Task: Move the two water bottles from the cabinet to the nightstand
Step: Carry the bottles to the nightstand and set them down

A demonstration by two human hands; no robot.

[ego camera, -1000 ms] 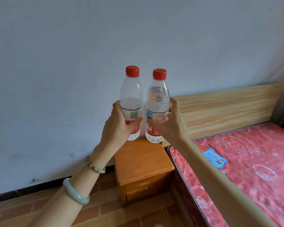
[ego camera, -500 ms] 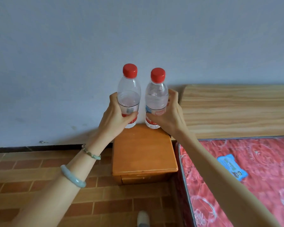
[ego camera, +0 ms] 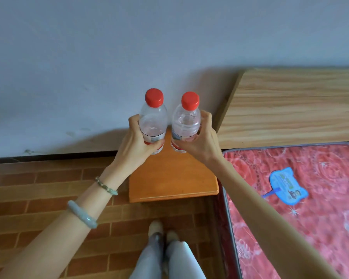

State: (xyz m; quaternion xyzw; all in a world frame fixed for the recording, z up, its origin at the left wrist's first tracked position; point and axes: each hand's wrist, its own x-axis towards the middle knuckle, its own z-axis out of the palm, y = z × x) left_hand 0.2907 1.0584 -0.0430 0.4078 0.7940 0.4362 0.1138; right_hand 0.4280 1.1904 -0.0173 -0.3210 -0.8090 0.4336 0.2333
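Two clear water bottles with red caps stand upright side by side over the back part of the orange wooden nightstand (ego camera: 173, 178). My left hand (ego camera: 136, 142) grips the left bottle (ego camera: 153, 119) around its lower half. My right hand (ego camera: 199, 140) grips the right bottle (ego camera: 186, 122) the same way. Both bottle bases are at the nightstand top near the wall; I cannot tell whether they touch it. The cabinet is out of view.
A bed with a red patterned mattress (ego camera: 302, 198) and a pale wooden headboard (ego camera: 290, 109) lies right of the nightstand. A blue fan (ego camera: 286, 185) rests on the mattress. Grey wall behind, brick-pattern floor (ego camera: 38, 198) to the left, my legs and shoes (ego camera: 161, 238) below.
I have stepped closer and my view has tilted down. Both bottles have come lower, down to the back of the nightstand top, still held in my hands.
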